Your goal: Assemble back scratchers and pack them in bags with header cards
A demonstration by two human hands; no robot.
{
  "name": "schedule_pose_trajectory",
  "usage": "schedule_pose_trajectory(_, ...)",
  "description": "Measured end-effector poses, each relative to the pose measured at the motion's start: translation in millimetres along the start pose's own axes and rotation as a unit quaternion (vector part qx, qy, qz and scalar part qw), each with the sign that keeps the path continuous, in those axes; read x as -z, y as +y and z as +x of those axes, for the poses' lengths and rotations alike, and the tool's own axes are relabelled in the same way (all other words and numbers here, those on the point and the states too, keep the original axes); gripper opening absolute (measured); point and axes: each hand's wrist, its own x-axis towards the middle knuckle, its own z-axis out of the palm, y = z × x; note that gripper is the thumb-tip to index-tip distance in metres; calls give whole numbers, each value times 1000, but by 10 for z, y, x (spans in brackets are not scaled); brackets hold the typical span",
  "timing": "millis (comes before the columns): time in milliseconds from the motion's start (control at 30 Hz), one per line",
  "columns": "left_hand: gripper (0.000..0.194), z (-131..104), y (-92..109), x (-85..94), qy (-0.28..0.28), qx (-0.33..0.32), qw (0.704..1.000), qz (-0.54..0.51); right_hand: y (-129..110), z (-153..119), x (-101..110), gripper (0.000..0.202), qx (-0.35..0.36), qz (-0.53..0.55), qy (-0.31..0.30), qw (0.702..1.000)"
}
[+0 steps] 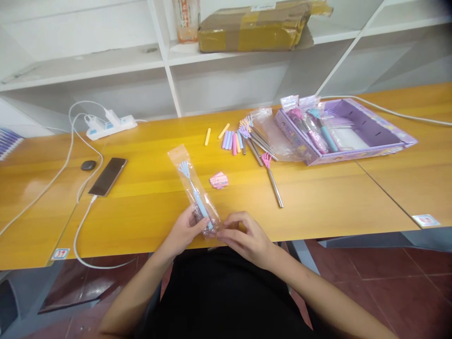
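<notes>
White shelving runs across the top of the frame behind a glossy yellow-brown wooden table. At the lower centre, over the table's near edge, my left hand is closed around the lower end of a clear plastic bag, thumb across its front. Inside lies a light-blue back scratcher with a claw-shaped head, its head towards the upper left. My right hand is half curled, with thumb and forefinger at the bag's bottom right corner; I cannot tell whether they pinch the film. Just above my hands, at the centre, sits a small stack of pink printed cards. Right of centre lies a pink-clawed scratcher with a bare metal rod, and at the upper right is a purple patterned cardboard box.
</notes>
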Motion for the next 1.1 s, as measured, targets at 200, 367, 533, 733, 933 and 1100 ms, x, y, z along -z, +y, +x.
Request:
schedule_pose_trajectory(200,44,0,19,-62,0,1,1000,18,-49,67,20,26,-6,5,41,999)
schedule_pose_trajectory(367,40,-15,-39,-37,-62,23,997,26,-80,151,6,14,-89,9,65,994)
schedule_pose_trajectory(533,31,-55,-19,18,-65,-19,993,101,-57,186,0,5,-156,73,56,983)
schedule_pose_trajectory(733,34,-87,-28,13,-98,14,993,58,-13,196,23,9,-199,123,58,971)
schedule_pose_trajectory(933,40,-70,-57,-21,-83,48,993,69,6,187,12,13,-207,130,64,967)
schedule_pose_trajectory(1100,33,-62,-10,-28,-91,38,991,91,25,168,1,33,-258,226,42,938)
